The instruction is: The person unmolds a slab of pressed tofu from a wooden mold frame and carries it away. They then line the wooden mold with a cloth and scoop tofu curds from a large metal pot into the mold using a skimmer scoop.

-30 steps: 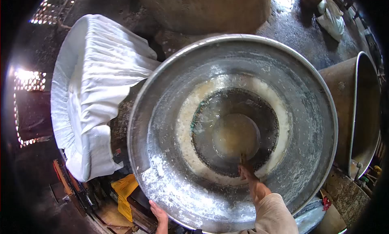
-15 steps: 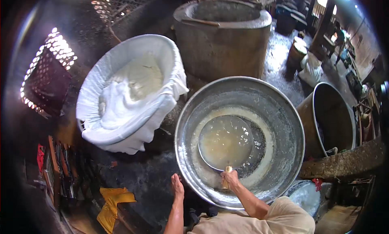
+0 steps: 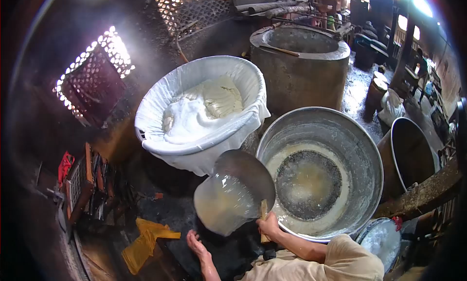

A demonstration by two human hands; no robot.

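Note:
My right hand is wrapped around the wooden handle of a wide, round metal ladle. The ladle is tilted to the left, outside the pot, and cloudy liquid spreads over its left side. Just below that liquid, my left hand is open and holds nothing. To the ladle's right stands a large metal pot with a little cloudy liquid and pale residue at its bottom. A tub lined with white cloth stands beyond the ladle, with a soft white mass inside.
Behind the pot stands a big round vat with a stick across its rim. A tall metal barrel is at the right. Yellow cloth and stacked wooden frames are at the lower left. A round lidded container sits at lower right.
My right hand has lifted the ladle out of the pot and moved it left, tilting it so the liquid runs. My left hand has opened more. The camera view has shifted.

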